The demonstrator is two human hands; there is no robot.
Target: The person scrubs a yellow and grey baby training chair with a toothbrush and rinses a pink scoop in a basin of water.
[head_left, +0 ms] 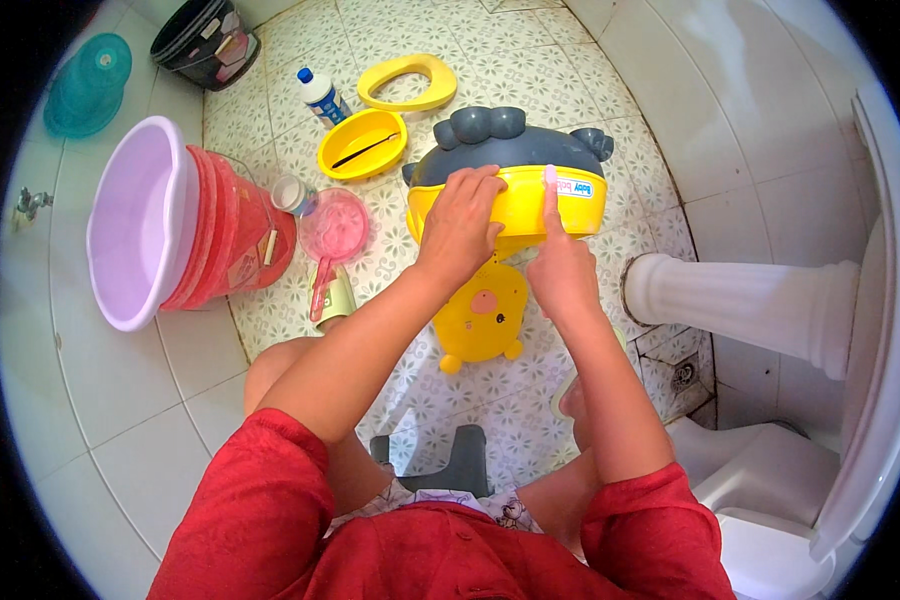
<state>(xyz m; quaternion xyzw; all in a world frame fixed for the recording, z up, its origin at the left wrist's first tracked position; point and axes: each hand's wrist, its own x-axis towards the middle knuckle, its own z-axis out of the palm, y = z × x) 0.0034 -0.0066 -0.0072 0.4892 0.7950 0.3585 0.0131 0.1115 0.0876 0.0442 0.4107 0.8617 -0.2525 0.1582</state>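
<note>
A child's potty (pixel 522 210) with a yellow body and a dark grey base (pixel 510 150) lies tipped over on the floor in front of me. Its yellow animal-face lid (pixel 482 325) hangs open toward me. My left hand (pixel 460 222) is closed over the left part of the yellow side, thumb toward me. On the other side, my right hand (pixel 562 265) stretches its index finger up against the yellow wall, beside a small white label (pixel 575 188). Its other fingers are curled in and partly hidden. The fingertip looks pinkish.
Beyond lie a yellow bowl (pixel 355 157) with a thin black brush, a yellow seat ring (pixel 432 98) and a blue-capped bottle (pixel 320 95). Left are a pink dipper (pixel 335 225), a red bucket (pixel 235 240) and a purple basin (pixel 183 235). A white pedestal (pixel 740 305) stands right.
</note>
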